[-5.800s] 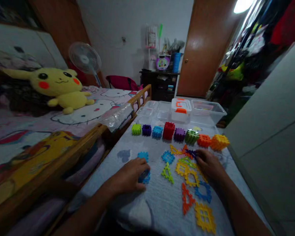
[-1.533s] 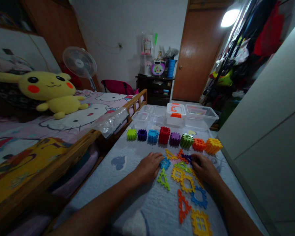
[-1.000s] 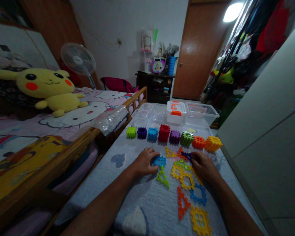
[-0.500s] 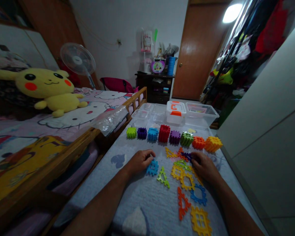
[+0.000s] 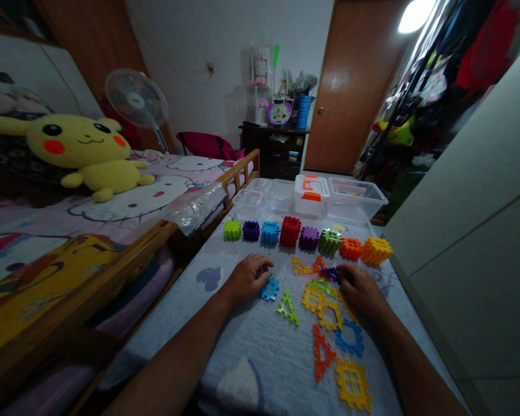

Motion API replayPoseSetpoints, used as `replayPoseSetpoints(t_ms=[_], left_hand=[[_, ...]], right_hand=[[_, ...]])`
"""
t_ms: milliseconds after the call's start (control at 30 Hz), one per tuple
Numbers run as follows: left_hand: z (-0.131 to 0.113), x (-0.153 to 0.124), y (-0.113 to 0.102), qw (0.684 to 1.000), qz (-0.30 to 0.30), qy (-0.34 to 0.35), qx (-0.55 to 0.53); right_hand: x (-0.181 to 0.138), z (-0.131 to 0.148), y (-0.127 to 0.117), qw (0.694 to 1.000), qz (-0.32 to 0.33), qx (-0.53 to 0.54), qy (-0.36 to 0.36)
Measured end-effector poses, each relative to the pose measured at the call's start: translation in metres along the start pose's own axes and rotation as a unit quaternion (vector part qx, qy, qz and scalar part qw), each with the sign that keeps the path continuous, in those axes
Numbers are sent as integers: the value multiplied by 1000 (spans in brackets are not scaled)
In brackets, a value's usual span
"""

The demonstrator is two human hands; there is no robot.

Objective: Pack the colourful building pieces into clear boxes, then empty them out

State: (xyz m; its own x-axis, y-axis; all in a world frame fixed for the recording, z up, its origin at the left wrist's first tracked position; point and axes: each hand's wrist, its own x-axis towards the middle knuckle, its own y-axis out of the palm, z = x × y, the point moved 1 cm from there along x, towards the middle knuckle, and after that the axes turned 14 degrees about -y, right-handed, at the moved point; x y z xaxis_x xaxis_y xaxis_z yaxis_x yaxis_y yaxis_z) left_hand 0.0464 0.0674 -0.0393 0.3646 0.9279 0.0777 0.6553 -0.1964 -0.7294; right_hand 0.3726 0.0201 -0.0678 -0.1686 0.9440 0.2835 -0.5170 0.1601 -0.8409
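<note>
My left hand (image 5: 249, 278) hovers at the light blue square interlocking piece (image 5: 270, 289), thumb and forefinger apart, the thumb close to its upper left edge. My right hand (image 5: 363, 292) has its fingers curled at the end of a dark purple triangular piece (image 5: 330, 275); the exact grip is partly hidden. Around them lie a yellow triangle (image 5: 301, 266), an orange-red piece (image 5: 319, 265), a green triangle (image 5: 321, 285), yellow squares (image 5: 330, 315), a blue frame (image 5: 351, 337), an orange triangle (image 5: 323, 352) and a lone green triangle (image 5: 288, 308).
A row of stacked colored pieces, with a red stack (image 5: 290, 232) among them, crosses the table. Behind stand a lidded clear box (image 5: 312, 195) and an open clear bin (image 5: 356, 198). A wooden bed rail (image 5: 156, 242) borders the left, a pale cabinet (image 5: 472, 242) the right.
My left thumb and forefinger have spread a little more and lifted slightly from the light blue square. The right hand stays at the purple piece. The view has tilted slightly.
</note>
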Motion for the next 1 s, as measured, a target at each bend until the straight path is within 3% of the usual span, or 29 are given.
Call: replayPoseSetpoints(t_ms=[233, 367, 433, 533, 667, 1000], left_hand=[[-2, -1, 0, 1000, -13, 0, 4], [-2, -6, -5, 997, 63, 24, 34], [-1, -10, -6, 991, 110, 42, 56], [1, -13, -6, 988, 130, 43, 76], [3, -11, -1, 992, 94, 36, 79], [5, -8, 7, 998, -3, 19, 66]], right_hand=[[0, 4, -6, 999, -15, 19, 45], [0, 7, -12, 997, -30, 38, 62], [0, 9, -13, 997, -19, 51, 48], [0, 12, -12, 998, 6, 65, 5], [-1, 13, -10, 998, 3, 57, -12], [-3, 5, -11, 994, -20, 92, 59]])
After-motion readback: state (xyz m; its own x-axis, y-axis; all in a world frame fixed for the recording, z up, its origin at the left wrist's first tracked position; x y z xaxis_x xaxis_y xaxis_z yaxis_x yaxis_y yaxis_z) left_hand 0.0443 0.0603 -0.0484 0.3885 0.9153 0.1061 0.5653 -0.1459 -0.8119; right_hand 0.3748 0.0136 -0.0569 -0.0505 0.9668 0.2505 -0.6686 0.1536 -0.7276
